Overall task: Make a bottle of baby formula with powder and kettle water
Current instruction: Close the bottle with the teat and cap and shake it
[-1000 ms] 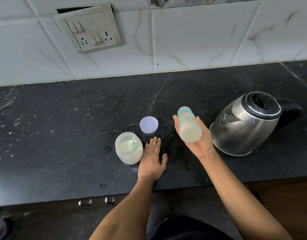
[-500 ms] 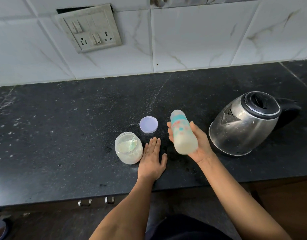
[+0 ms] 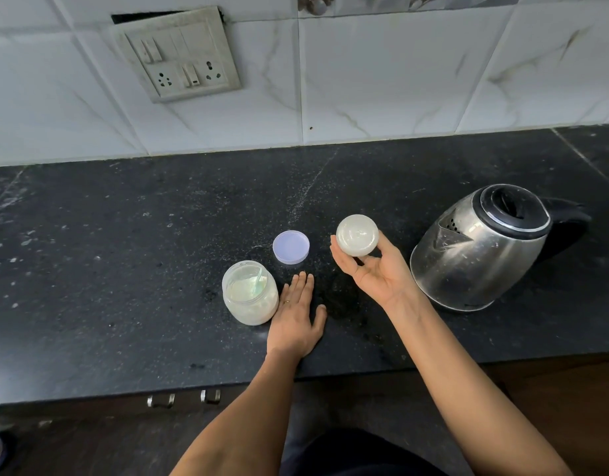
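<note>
The black stone counter (image 3: 124,269) ran the width of the view under a white tiled wall (image 3: 399,80), with a grey switch plate (image 3: 179,56) set in the tiles at upper left. The steel kettle (image 3: 478,255) stood on the right of the counter, black lid closed and spout facing left, where it had been half a second before. The open jar (image 3: 249,293) of pale powder stood left of centre with a scoop (image 3: 258,281) leaning inside it, also unmoved. The left hand (image 3: 297,314) lay palm down on the counter just beside the jar, its fingers straight and pressed together and the thumb out to the side, as it had lain earlier. The right hand (image 3: 375,273) was raised above the counter between jar and kettle, palm up, and held the bottle (image 3: 357,235) with thumb and fingers curled round it from below. The jar's lilac lid (image 3: 291,247) lay flat behind the jar, apart from both hands. The bottle had changed most: earlier its printed side and milky contents showed, tilted across the palm, and now it was turned end-on, so only its round pale base faced the camera
</note>
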`<state>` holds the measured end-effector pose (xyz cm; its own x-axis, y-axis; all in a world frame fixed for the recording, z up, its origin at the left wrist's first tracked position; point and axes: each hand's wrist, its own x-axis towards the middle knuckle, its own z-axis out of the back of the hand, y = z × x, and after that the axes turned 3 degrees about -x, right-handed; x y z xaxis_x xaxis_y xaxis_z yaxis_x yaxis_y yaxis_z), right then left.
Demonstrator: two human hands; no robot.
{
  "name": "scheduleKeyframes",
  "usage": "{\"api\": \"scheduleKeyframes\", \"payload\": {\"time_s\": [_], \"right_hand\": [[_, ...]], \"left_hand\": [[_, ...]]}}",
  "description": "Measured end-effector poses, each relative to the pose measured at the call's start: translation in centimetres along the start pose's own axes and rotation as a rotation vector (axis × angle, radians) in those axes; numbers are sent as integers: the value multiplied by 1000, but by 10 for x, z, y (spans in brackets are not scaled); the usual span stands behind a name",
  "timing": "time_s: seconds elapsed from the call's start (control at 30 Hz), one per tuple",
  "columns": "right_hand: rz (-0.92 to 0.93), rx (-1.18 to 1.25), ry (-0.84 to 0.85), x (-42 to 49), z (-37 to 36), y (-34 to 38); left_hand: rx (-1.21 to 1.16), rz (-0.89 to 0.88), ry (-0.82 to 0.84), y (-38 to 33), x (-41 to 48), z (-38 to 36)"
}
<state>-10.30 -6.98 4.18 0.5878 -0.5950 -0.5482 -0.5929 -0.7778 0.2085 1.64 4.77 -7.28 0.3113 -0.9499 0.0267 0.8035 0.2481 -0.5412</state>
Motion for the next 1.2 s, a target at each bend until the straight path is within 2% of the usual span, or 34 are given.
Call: {"api": "scheduleKeyframes", "payload": {"time_s": [0.2,0.37,0.5,0.6,0.67,0.77,0.87,0.97,1.03,1.1,1.2], "right_hand": [[74,-81,93,-12,-8,0],[120,-315,297,-22,-2,5],[162,-337,272,-22,-8,4],[39,-412,398,-29,5,5],[28,-454,483,-33,8,6],[63,-361,429,-27,8,7],[33,-382,370,-28,9,7],[13,-285,306,-29,13,7],[-26,-261,305,-32,16,6],[-45,-351,340,-37,15,5],[4,-305,336,-37,11,5]], "left_hand": [[-6,7,2,0,-1,0],[-12,17,-6,-2,-1,1],[3,10,-12,-3,-2,2],[2,13,-10,-4,-3,2],[10,16,-6,-4,-3,2],[6,21,-10,-4,-3,2],[0,20,-6,-5,-4,3],[5,15,-10,-4,-5,3],[5,12,-6,-4,-5,3],[2,8,-8,-5,-5,4],[6,1,-6,-4,-5,4]]}}
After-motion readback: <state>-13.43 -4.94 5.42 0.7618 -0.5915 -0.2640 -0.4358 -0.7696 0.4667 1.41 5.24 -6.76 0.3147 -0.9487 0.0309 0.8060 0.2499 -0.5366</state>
